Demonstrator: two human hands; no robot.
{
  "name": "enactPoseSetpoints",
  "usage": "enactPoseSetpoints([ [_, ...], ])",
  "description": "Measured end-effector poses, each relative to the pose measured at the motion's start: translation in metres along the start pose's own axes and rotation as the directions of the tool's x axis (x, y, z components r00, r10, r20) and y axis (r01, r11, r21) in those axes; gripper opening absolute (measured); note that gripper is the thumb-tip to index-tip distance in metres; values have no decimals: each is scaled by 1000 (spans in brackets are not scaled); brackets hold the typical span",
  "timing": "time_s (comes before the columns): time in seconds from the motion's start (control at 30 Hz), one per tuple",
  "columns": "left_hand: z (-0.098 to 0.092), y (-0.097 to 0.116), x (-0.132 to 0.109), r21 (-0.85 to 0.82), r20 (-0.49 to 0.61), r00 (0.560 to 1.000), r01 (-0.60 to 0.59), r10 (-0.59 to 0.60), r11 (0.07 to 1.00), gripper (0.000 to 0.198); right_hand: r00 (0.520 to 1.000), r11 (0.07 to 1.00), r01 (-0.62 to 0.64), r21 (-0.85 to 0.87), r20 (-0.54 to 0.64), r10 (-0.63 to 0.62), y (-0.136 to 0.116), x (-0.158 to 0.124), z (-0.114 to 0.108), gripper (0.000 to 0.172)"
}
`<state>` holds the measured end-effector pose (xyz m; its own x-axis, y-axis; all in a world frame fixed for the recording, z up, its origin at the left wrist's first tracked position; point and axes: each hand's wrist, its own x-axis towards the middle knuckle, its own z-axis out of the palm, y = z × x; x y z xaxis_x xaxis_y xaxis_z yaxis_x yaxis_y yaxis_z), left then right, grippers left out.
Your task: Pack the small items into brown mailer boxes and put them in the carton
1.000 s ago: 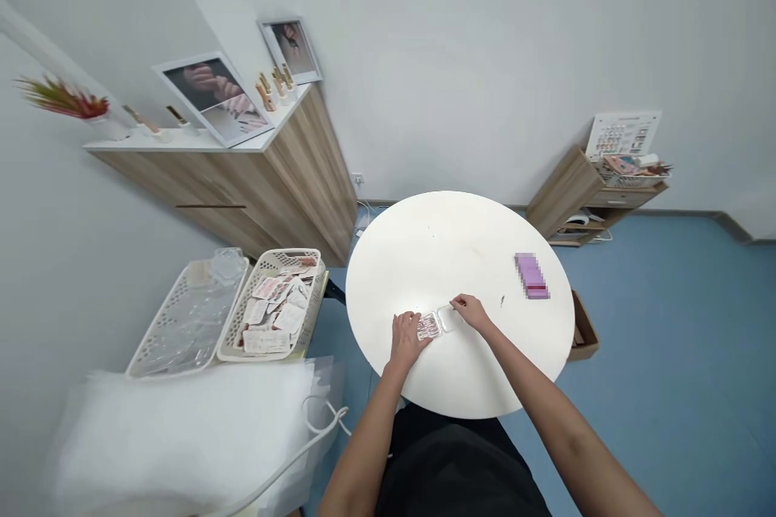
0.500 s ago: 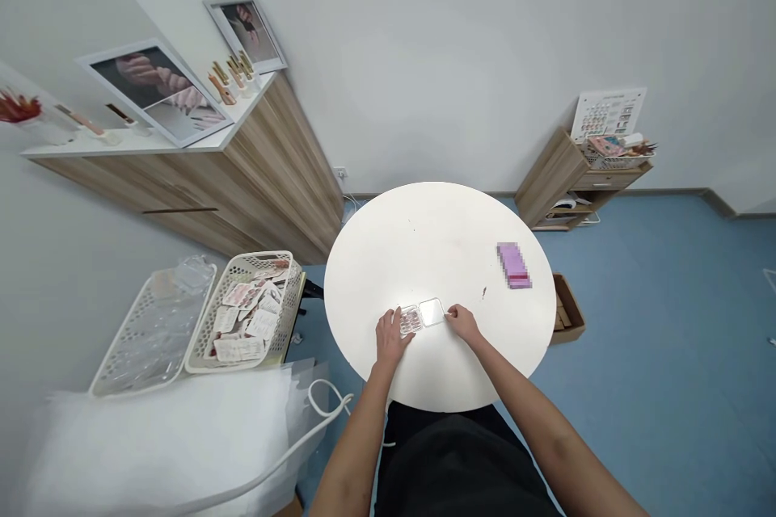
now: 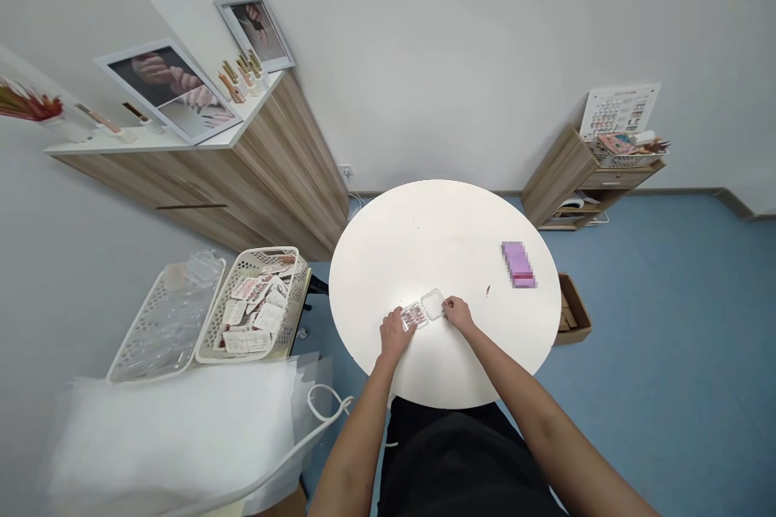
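A small clear case lies unfolded on the round white table point(image 3: 445, 218). Its left half point(image 3: 415, 316) holds several small pinkish pieces, and the clear lid half point(image 3: 432, 304) lies to the right, tilted up a little. My left hand point(image 3: 397, 333) wraps the left half, thumb along its near edge and fingers at its left side. At the lid's right edge is my right hand point(image 3: 458, 313), its thumb and index finger pinched together; whether they grip the lid's rim is too small to make out.
A purple, blurred-out item point(image 3: 519, 264) lies on the table's right side, with a small dark mark point(image 3: 487, 291) nearer me. At left stand a basket of packets point(image 3: 209, 346) and a basket of clear plastic point(image 3: 113, 363). A cardboard box point(image 3: 583, 331) sits on the floor at right.
The view has shifted slightly. The lid half now looks more tilted, and my right hand has moved a little closer to its upper right edge.
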<state>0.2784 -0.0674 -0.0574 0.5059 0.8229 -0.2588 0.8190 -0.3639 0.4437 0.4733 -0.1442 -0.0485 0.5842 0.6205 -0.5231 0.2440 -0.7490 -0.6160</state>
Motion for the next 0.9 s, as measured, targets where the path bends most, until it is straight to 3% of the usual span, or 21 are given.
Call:
enactPoseSetpoints([
  [0.07, 0, 0, -5, -90, 98, 995, -2, 11, 996, 46, 998, 998, 62, -13, -28, -62, -10, 4, -5, 25],
  [0.17, 4, 0, -13, -207, 179, 982, -29, 67, 978, 41, 962, 959, 266, -102, -31, -270, -29, 4, -11, 29],
  [0.27, 6, 0, -19, -223, 26, 995, -84, 92, 971, 44, 891, 865, 452, -216, 72, -447, -39, -5, -11, 33],
  [0.4, 2, 2, -25, -122, -179, 969, -193, 170, 974, 58, 803, 743, 593, -311, 156, -575, -24, -27, -4, 37],
  [0.47, 2, 5, -31, -26, -187, 944, -281, 272, 959, 63, 746, 670, 656, -346, 166, -645, -7, -36, 3, 39],
  [0.57, 5, 9, -42, 133, -97, 890, -432, 445, 892, 65, 671, 561, 712, -422, 171, -722, 18, -46, 16, 45],
  [0.63, 11, 10, -49, 207, -35, 870, -475, 491, 856, 66, 656, 522, 707, -477, 166, -736, 31, -50, 24, 50],
  [0.8, 25, 7, -57, 255, 20, 893, -439, 449, 862, 69, 668, 481, 672, -564, 180, -722, 50, -59, 38, 64],
  [0.9, 28, 4, -58, 240, 48, 901, -429, 431, 871, 70, 671, 474, 665, -577, 182, -718, 51, -61, 39, 65],
])
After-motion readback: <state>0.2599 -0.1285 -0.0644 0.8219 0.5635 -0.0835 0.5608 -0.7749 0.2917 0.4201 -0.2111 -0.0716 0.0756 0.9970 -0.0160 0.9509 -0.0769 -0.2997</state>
